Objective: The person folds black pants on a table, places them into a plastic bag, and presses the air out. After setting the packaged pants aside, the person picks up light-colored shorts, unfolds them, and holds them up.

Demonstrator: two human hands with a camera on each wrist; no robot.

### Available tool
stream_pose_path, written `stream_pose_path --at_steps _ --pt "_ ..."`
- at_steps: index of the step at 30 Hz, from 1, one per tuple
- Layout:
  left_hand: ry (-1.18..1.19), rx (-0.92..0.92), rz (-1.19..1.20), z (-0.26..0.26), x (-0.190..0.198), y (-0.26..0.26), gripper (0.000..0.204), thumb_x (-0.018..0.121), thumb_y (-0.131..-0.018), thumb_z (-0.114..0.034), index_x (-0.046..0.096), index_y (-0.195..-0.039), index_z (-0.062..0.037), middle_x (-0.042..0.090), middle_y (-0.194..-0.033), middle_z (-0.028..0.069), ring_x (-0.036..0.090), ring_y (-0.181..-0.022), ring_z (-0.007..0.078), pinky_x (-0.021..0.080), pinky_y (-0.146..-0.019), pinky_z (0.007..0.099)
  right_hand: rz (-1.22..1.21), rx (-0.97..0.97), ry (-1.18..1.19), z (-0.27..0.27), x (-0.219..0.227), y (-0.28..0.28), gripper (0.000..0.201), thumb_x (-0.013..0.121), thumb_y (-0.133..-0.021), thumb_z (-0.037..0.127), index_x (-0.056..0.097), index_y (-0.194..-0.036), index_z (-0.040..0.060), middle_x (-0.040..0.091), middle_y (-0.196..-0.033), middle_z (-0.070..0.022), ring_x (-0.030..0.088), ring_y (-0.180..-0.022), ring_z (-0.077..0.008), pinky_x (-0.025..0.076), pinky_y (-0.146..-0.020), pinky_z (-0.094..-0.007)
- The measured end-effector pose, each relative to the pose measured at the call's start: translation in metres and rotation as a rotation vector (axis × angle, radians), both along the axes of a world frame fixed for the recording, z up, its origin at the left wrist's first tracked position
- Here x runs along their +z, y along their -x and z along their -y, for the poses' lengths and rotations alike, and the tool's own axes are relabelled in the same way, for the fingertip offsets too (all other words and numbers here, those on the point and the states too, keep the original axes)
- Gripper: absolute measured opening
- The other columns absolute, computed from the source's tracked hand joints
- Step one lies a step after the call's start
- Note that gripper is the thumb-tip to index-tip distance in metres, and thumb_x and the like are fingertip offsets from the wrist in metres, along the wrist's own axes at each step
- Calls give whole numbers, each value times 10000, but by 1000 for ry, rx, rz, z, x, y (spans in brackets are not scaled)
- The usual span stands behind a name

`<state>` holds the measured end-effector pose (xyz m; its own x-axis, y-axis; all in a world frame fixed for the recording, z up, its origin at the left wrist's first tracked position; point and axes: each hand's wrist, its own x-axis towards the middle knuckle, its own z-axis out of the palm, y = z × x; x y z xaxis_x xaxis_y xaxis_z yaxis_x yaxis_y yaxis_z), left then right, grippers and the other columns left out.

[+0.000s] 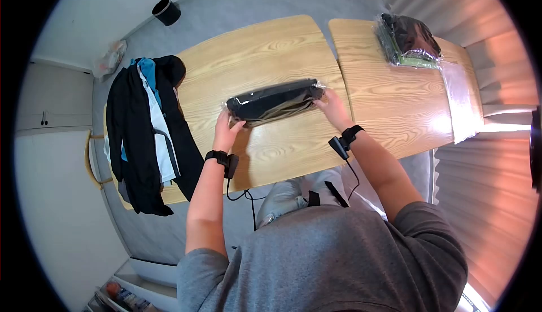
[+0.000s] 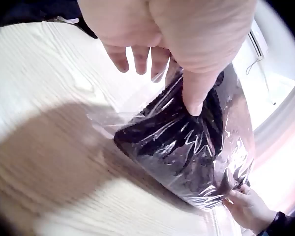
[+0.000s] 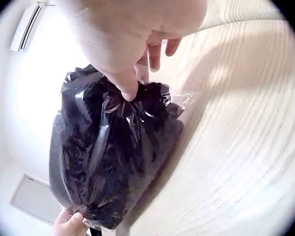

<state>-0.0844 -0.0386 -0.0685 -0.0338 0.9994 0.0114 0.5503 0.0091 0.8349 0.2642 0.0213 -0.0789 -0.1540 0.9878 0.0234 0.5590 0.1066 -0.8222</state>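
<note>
A clear plastic bag with folded black cloth inside (image 1: 274,102) is held by its two ends over the middle of the wooden table. The left hand (image 1: 227,130) grips its left end, and the left wrist view shows that thumb pressed on the bag (image 2: 187,147), fingers behind it. At the other end the right hand (image 1: 334,109) pinches the bag; in the right wrist view its thumb lies on the crinkled plastic over the black cloth (image 3: 113,147). The bag stands tilted up, its lower edge close to the tabletop.
Black, white and blue garments (image 1: 183,137) lie over the left of the table (image 1: 265,47). On a second table (image 1: 384,109) are bagged clothes (image 1: 415,38) and a flat clear plastic bag (image 1: 460,103). A black bin (image 1: 167,12) stands on the floor beyond.
</note>
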Motion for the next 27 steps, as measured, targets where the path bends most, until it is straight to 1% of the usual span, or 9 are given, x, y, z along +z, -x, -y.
stream_pose_path --at_steps 5,6,9,13,15,19,21,24,27 --pt "81 -47 98 26 55 -3 377 677 -796 -112 533 -1115 29 629 -1077 148 581 -1019 238 425 -895 324 -123 95 97 18 49 -15 327 644 -852 150 516 -1105 -11 596 -965 -147 581 -930 -240 455 -835 -335" --pt "19 -32 291 30 54 -6 278 635 -846 -141 540 -1061 8 624 -903 77 575 -852 141 448 -768 266 -206 93 207 23 57 -19 337 624 -873 149 498 -1135 -20 599 -999 -135 581 -948 -211 453 -845 -323" --pt "285 70 407 37 54 -7 250 608 -884 -199 529 -1024 -7 539 -777 19 502 -695 81 429 -624 235 -407 91 366 29 56 -17 378 571 -918 138 436 -1218 -51 601 -1081 -111 577 -991 -158 455 -872 -291" --pt "475 142 316 30 12 -23 345 564 -924 -315 506 -1095 -21 515 -699 12 464 -583 100 394 -522 260 -528 90 350 24 33 -11 388 559 -927 153 427 -1238 -39 611 -1045 -90 590 -943 -142 476 -829 -271" --pt "558 159 306 35 -28 -23 438 547 -927 -362 470 -1229 -54 546 -784 37 506 -645 99 412 -526 239 -340 -219 781 26 28 -9 434 575 -917 186 417 -1256 -33 587 -1122 -107 576 -993 -163 474 -844 -287" --pt "525 196 436 49 -45 -25 388 593 -908 -288 497 -1202 -54 573 -845 42 536 -680 112 463 -565 255 -644 -70 382 54 -12 -15 619 704 -805 147 379 -1299 -38 613 -1028 -136 610 -846 -174 505 -700 -282" --pt "510 173 405 57 -46 -24 370 610 -900 -265 509 -1181 -47 574 -850 39 543 -683 114 481 -575 260 -657 -120 438 64 -26 -21 634 758 -742 127 425 -1256 -40 624 -922 -108 605 -773 -141 498 -653 -272" --pt "577 192 400 57 -45 -25 346 630 -889 -244 520 -1092 13 555 -791 32 542 -624 99 461 -516 245 -270 -148 445 72 -36 -31 458 755 -763 199 537 -1089 -37 626 -839 -92 605 -700 -131 496 -615 -266" --pt "651 179 461 54 -43 -26 315 623 -894 -249 526 -1017 24 564 -782 50 578 -607 116 463 -497 248 -351 -193 846 75 -29 -26 334 732 -793 276 588 -862 -17 604 -706 -70 586 -582 -123 485 -545 -251"
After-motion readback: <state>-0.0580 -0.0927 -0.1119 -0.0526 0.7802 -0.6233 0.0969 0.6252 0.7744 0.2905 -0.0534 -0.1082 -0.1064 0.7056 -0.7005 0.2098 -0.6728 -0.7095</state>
